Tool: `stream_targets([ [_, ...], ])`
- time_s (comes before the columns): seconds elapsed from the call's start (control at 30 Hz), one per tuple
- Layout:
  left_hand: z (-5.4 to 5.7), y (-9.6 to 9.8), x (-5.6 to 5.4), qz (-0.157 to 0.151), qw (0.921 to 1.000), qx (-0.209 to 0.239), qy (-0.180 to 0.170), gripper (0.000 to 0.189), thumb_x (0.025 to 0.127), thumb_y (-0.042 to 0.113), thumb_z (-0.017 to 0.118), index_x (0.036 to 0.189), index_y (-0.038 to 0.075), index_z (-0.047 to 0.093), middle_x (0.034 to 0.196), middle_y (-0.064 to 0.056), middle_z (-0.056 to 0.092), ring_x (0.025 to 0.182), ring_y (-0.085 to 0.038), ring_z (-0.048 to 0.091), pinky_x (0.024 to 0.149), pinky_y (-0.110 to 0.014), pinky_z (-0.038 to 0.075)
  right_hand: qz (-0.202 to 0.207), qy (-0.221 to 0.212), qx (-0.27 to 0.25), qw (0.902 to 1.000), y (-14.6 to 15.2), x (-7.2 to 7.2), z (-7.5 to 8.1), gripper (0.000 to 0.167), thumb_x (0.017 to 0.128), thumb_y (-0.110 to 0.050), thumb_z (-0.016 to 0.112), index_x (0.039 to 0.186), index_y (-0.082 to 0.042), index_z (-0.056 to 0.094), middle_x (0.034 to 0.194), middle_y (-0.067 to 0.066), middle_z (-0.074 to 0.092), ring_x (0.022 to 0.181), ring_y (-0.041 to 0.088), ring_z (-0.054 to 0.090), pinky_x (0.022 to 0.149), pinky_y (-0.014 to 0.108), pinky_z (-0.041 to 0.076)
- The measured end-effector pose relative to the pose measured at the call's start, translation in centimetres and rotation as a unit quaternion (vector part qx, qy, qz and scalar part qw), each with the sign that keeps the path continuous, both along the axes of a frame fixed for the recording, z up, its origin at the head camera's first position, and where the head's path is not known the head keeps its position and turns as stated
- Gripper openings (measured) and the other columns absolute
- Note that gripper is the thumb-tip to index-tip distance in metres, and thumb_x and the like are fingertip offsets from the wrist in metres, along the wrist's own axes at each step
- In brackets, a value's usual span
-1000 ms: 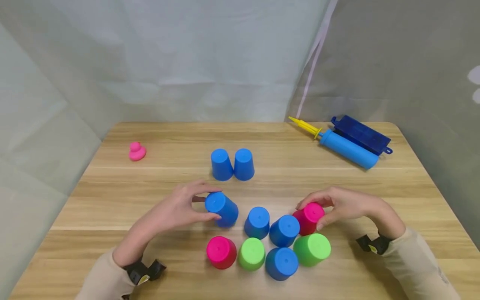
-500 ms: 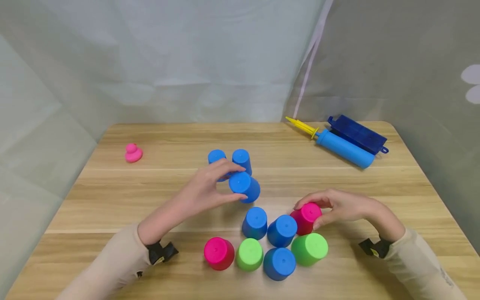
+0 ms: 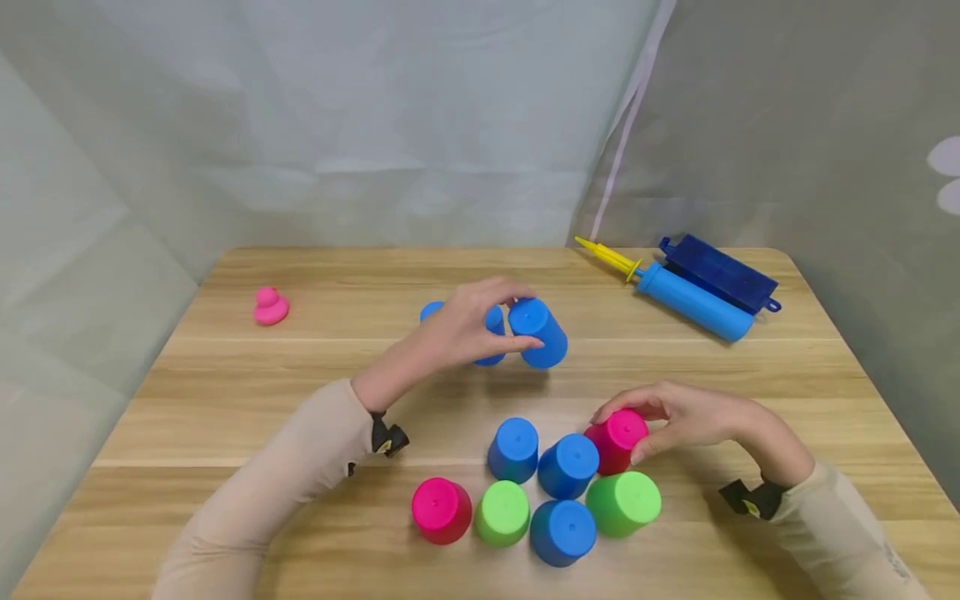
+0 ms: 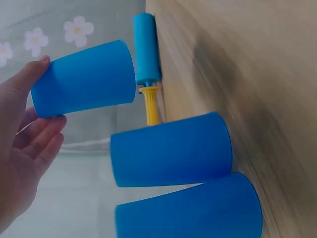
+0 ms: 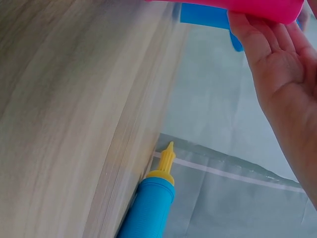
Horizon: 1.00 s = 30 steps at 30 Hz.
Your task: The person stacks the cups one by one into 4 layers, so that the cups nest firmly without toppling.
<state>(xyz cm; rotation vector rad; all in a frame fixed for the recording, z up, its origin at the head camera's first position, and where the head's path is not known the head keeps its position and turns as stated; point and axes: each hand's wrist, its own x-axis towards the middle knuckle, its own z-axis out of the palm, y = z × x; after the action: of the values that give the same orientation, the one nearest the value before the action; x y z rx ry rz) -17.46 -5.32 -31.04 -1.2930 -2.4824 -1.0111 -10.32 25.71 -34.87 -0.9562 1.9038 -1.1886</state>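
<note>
Between thumb and fingers, my left hand (image 3: 468, 325) pinches an upside-down blue cup (image 3: 538, 333) near its base. In the left wrist view this cup (image 4: 86, 79) hangs tilted above the table, apart from two upside-down blue cups (image 4: 173, 151) beside it. My left hand partly hides those two in the head view. My right hand (image 3: 686, 415) grips a pink cup (image 3: 617, 440) in the near group, thumb on one side and fingers on the other. Around it stand blue cups (image 3: 568, 467), green cups (image 3: 624, 504) and another pink cup (image 3: 442, 510), all upside down.
A pink rubber duck (image 3: 271, 307) sits at the far left of the wooden table (image 3: 225, 417). At the back right lie a blue hand pump (image 3: 693, 302) with a yellow nozzle and a dark blue tray (image 3: 722, 273). Grey cloth (image 3: 420, 125) hangs behind the table.
My left hand has carried the blue cup from the near left, away and to the right, past the two far blue cups. My right hand has stayed on the pink cup.
</note>
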Motion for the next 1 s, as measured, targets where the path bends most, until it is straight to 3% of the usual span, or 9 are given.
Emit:
stream_targets([
  [0.17, -0.4, 0.6, -1.3, 0.012, 0.9986, -0.040, -0.031, 0.058, 0.074, 0.035, 0.078, 0.122, 0.008, 0.059, 0.109, -0.005, 0.064, 0.096, -0.015, 0.059, 0.084, -0.033, 0.053, 0.002, 0.000, -0.005, 1.0000, 0.0, 0.0, -0.1, 0.045, 0.086, -0.008, 0.066, 0.129, -0.004, 0.052, 0.127, 0.014, 0.057, 0.115, 0.014, 0.054, 0.094, 0.027, 0.047],
  [0.47, -1.3, 1.3, -2.3, 0.018, 0.9883, -0.139, -0.062, 0.062, 0.080, 0.042, 0.071, 0.128, 0.006, 0.055, 0.126, -0.008, 0.057, 0.114, -0.020, 0.056, 0.092, -0.033, 0.049, -0.002, 0.000, -0.005, 1.0000, 0.1, 0.0, -0.1, 0.045, 0.086, -0.008, 0.066, 0.129, -0.004, 0.052, 0.127, 0.015, 0.056, 0.115, 0.013, 0.053, 0.094, 0.027, 0.046],
  [0.77, -2.6, 1.9, -2.8, 0.007, 0.9866, -0.151, -0.062, 0.059, 0.080, 0.035, 0.074, 0.125, 0.001, 0.057, 0.123, -0.012, 0.059, 0.112, -0.022, 0.057, 0.091, -0.033, 0.050, -0.002, 0.000, -0.011, 0.9999, -0.1, 0.1, -0.4, 0.045, 0.086, -0.007, 0.066, 0.129, -0.003, 0.052, 0.127, 0.013, 0.057, 0.116, 0.012, 0.053, 0.094, 0.027, 0.046],
  [1.0, -3.2, 2.1, -3.2, 0.036, 0.9844, -0.151, -0.083, 0.060, 0.081, 0.038, 0.072, 0.126, 0.003, 0.056, 0.123, -0.010, 0.059, 0.110, -0.021, 0.058, 0.090, -0.034, 0.051, -0.004, 0.000, -0.005, 1.0000, 0.1, 0.0, -0.4, 0.045, 0.086, -0.007, 0.066, 0.129, -0.004, 0.052, 0.127, 0.014, 0.057, 0.115, 0.013, 0.053, 0.094, 0.027, 0.047],
])
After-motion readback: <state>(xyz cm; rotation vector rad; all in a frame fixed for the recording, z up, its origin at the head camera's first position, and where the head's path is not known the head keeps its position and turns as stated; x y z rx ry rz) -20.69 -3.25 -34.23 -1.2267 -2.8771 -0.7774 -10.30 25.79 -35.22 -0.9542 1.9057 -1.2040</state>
